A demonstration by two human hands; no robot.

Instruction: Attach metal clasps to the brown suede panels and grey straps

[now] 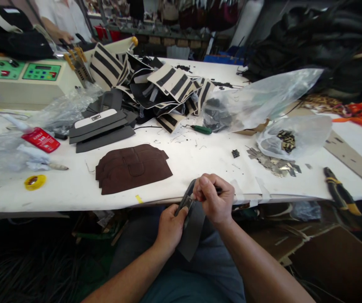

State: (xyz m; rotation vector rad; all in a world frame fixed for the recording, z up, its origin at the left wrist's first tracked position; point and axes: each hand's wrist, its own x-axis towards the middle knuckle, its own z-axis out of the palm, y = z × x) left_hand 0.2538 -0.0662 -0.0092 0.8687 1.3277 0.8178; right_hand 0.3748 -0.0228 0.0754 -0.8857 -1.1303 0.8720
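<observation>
At the table's front edge, above my lap, my left hand [173, 225] is closed on a long dark grey leather piece [193, 237]. Its thumb presses beside a small metal plate [189, 203] on that piece. My right hand [215, 195] is a fist right over the same spot; a dark end of something pokes out of it, but the rest is hidden by the fingers. Just beyond, a stack of brown leather pieces [133, 170] lies on the white table. Similar dark grey pieces [105, 128] are stacked farther back on the left.
To the right are loose metal plates [273, 163], a plastic bag of brass-coloured parts [308, 132] and pliers [340, 189]. A green-handled hook tool [201, 129] lies mid-table. Striped panels [171, 82] are heaped behind. A red glue bottle [43, 140] and yellow tape roll [35, 182] lie left.
</observation>
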